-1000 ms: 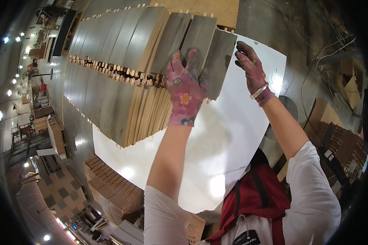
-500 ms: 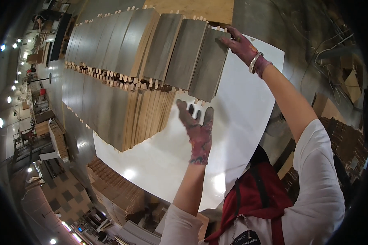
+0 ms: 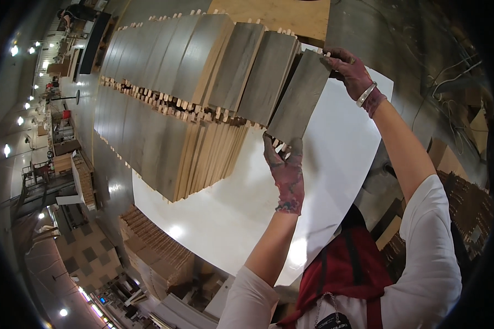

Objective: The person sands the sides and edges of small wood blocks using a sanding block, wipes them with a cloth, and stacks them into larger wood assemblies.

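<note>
Fingers of both gloved hands clamp on one grey panel (image 3: 297, 98), as I see it from the head camera, the only view I have. My left hand (image 3: 285, 170) grips the panel's lower end, fingers curled up around the edge where pale wooden pegs stick out. My right hand (image 3: 350, 70) pinches the upper end; a light bracelet (image 3: 366, 94) sits on that wrist.

That panel stands tilted at the right end of the upper row, just beside its neighbour. I count two rows of such panels (image 3: 175, 82) standing on edge: the upper row runs off to the left with more than ten pieces, too tightly packed further back to count, and the lower row (image 3: 164, 148) leans against it, pegs showing between the two.

Both rows rest on one large white board (image 3: 335, 164). One bare plywood sheet (image 3: 280, 16) lies beyond the rows at the top.

Around the table I see stacked brown slats (image 3: 153, 252) below the white board, another pile (image 3: 466, 203) at right, and ceiling lamps (image 3: 13, 50) along the left rim. Labels are too small to make out.
</note>
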Demonstrator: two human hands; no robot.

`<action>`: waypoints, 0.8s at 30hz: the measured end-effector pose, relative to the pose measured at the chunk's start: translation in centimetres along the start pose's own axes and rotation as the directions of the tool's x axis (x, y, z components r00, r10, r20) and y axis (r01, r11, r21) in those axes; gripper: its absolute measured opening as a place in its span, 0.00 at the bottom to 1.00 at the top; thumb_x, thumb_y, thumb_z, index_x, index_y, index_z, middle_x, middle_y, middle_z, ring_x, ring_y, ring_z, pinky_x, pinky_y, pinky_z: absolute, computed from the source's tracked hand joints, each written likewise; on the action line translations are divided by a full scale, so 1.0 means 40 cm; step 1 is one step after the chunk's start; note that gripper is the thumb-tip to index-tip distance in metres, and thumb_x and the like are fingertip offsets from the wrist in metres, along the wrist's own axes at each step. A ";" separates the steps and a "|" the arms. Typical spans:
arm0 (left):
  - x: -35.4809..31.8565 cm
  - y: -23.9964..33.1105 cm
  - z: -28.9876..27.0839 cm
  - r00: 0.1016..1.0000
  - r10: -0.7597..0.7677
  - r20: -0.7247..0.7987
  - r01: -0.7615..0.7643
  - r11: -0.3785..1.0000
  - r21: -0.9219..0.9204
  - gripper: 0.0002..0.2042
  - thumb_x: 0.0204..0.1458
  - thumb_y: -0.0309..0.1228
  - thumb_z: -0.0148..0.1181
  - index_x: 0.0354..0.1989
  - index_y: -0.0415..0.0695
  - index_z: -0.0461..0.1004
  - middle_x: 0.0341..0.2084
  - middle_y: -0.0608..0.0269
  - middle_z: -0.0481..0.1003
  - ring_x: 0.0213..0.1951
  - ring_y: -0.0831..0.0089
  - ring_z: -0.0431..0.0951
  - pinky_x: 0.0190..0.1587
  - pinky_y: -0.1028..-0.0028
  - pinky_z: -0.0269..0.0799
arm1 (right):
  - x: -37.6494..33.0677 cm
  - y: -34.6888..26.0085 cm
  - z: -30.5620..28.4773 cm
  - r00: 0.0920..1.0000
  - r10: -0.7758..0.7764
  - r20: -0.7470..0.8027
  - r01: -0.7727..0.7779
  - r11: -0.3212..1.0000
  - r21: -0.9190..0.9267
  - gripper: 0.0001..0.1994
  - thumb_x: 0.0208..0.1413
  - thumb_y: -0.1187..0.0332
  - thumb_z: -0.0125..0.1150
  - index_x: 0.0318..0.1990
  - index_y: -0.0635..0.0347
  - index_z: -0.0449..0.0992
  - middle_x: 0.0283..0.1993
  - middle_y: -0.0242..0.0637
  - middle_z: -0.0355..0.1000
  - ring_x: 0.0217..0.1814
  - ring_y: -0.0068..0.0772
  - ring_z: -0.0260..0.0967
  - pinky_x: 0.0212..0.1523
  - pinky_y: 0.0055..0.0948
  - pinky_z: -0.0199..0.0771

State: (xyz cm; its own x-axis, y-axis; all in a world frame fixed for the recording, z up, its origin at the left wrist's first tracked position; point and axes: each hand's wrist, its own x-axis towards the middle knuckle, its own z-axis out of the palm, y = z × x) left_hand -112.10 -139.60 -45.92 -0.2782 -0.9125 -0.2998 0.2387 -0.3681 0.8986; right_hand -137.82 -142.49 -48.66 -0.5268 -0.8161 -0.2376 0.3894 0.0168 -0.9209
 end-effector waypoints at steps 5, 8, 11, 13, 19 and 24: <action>0.047 -0.102 -0.133 0.887 0.206 0.413 -0.026 0.916 -0.401 0.25 0.43 0.28 0.60 0.52 0.51 0.60 0.52 0.70 0.61 0.44 0.77 0.67 0.53 0.58 0.63 | -0.022 0.014 -0.002 1.000 0.002 0.022 -0.003 0.999 0.049 0.19 0.54 0.62 0.62 0.52 0.59 0.71 0.41 0.27 0.72 0.43 0.19 0.67 0.46 0.24 0.68; -0.006 -0.008 -0.036 0.984 -0.129 0.124 0.145 0.981 -0.131 0.22 0.40 0.32 0.63 0.44 0.53 0.60 0.52 0.70 0.61 0.43 0.75 0.67 0.51 0.60 0.63 | -0.033 0.019 -0.021 0.999 0.036 -0.028 -0.035 0.999 0.039 0.18 0.55 0.62 0.61 0.52 0.58 0.72 0.39 0.25 0.72 0.42 0.17 0.65 0.43 0.21 0.65; -0.045 0.032 -0.019 0.985 -0.062 0.159 0.078 0.992 -0.098 0.25 0.41 0.28 0.57 0.51 0.48 0.59 0.52 0.67 0.61 0.44 0.73 0.66 0.51 0.64 0.62 | -0.075 -0.008 -0.009 0.999 0.014 -0.052 -0.012 0.999 0.040 0.19 0.55 0.62 0.61 0.53 0.57 0.72 0.41 0.24 0.72 0.41 0.16 0.64 0.42 0.19 0.63; -0.069 0.071 -0.003 0.993 -0.080 0.082 0.082 0.996 -0.021 0.29 0.44 0.29 0.56 0.57 0.43 0.56 0.53 0.65 0.61 0.47 0.71 0.67 0.54 0.66 0.62 | -0.083 -0.013 -0.011 0.998 -0.052 -0.031 0.055 0.990 0.129 0.19 0.55 0.63 0.60 0.54 0.57 0.71 0.43 0.24 0.72 0.40 0.15 0.64 0.42 0.20 0.63; 0.045 0.198 -0.070 0.956 0.170 0.237 -0.180 0.984 0.021 0.29 0.54 0.38 0.55 0.62 0.45 0.51 0.58 0.59 0.59 0.58 0.64 0.62 0.59 0.57 0.60 | 0.003 -0.165 0.188 0.973 -0.227 0.040 0.230 0.966 -0.118 0.22 0.55 0.58 0.61 0.52 0.62 0.72 0.39 0.28 0.71 0.37 0.18 0.65 0.41 0.19 0.66; 0.174 0.261 -0.094 0.967 0.162 0.197 -0.174 0.984 0.045 0.31 0.58 0.40 0.52 0.65 0.42 0.47 0.63 0.54 0.52 0.64 0.57 0.55 0.64 0.50 0.53 | 0.192 -0.157 0.279 0.974 -0.201 0.101 0.223 0.923 -0.313 0.25 0.55 0.60 0.58 0.56 0.68 0.68 0.54 0.48 0.70 0.54 0.38 0.68 0.54 0.30 0.67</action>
State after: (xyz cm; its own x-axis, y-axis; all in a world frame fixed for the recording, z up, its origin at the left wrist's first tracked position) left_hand -108.07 -150.46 -39.82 -0.4135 -0.9069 -0.0812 0.2414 -0.1952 0.9506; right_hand -135.89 -155.30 -41.27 -0.5153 -0.8569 -0.0152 0.0052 0.0147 -0.9999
